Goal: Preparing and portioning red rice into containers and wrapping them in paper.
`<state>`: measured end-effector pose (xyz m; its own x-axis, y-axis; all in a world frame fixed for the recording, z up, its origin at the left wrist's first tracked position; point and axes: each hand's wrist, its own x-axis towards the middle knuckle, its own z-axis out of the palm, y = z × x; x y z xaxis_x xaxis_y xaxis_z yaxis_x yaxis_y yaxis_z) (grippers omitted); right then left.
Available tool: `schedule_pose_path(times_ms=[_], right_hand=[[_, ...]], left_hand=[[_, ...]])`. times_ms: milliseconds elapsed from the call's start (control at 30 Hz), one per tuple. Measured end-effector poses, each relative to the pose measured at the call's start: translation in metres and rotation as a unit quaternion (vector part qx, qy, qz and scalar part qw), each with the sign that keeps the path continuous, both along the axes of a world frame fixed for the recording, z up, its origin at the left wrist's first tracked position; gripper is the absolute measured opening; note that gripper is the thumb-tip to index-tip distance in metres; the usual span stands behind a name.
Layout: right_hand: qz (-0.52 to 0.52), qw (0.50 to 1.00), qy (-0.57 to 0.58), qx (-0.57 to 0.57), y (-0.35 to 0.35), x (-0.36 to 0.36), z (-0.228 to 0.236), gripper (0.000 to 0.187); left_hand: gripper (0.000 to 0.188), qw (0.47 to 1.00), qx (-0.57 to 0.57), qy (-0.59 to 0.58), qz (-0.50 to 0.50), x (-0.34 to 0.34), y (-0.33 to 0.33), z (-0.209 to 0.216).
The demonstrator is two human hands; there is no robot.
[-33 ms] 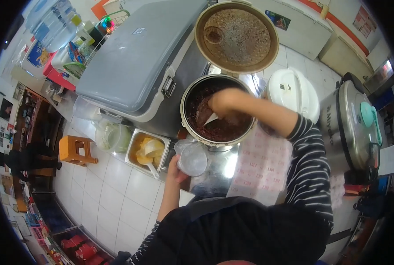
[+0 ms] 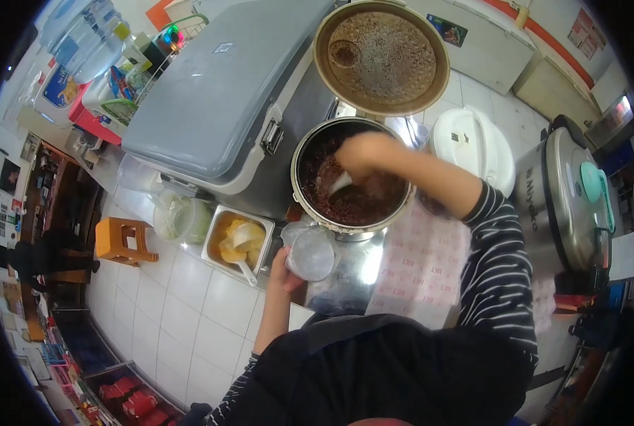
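Observation:
My right hand (image 2: 363, 155) is closed, blurred by motion, and reaches down into a deep round pot (image 2: 296, 186). From its fingers a white scoop or paddle (image 2: 339, 184) juts out; most of that tool is hidden by the hand. Dark reddish-brown, moist, grainy food (image 2: 342, 211) lines the pot. Just outside the near rim, my left hand (image 2: 281, 275) grips a clear plastic cup (image 2: 312, 255), tilted with its mouth facing up toward me. Behind the pot its lid (image 2: 395, 53) stands raised, the inner side wet with droplets.
Left of the cup sits a metal tray (image 2: 209, 253) of yellow food with a ladle (image 2: 244, 266). A large grey cooler box (image 2: 217, 92) borders the pot. Printed paper (image 2: 420, 273) covers the counter at right, near a white lidded container (image 2: 466, 153) and a big rice cooker (image 2: 565, 206).
My right hand has shifted slightly within the pot, and the white tool has tilted and moved up a little. The left hand and cup have stayed in place.

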<state>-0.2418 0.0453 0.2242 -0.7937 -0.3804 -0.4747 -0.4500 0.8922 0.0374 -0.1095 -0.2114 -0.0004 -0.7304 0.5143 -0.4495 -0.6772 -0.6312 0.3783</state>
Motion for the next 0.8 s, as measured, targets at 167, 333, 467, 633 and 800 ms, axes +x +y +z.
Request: schedule_pose_path(times_ms=[167,333,467,633,800], right_hand=[[0.000,0.999,-0.027,0.017,0.014,-0.014,-0.055,0.032],[-0.049,0.976,-0.180,0.113,-0.001,-0.024,-0.005,0.025],[-0.116,0.990,-0.051,0.063,0.015,-0.014,-0.056,0.027],[-0.090,0.979,-0.126,0.131,0.012,-0.032,-0.023,0.026],[-0.004,0.975,-0.104,0.197,-0.010,0.006,-0.043,0.027]], left_hand=[[0.058,0.999,0.014,0.020,-0.046,-0.009,0.006,0.014],[0.060,0.999,0.008,0.027,-0.025,0.000,-0.002,0.011],[0.060,0.998,0.038,0.017,-0.044,-0.009,0.000,0.013],[0.059,0.997,0.055,-0.006,-0.061,-0.008,-0.006,0.005],[0.063,0.992,0.085,0.025,-0.090,-0.010,0.000,0.008]])
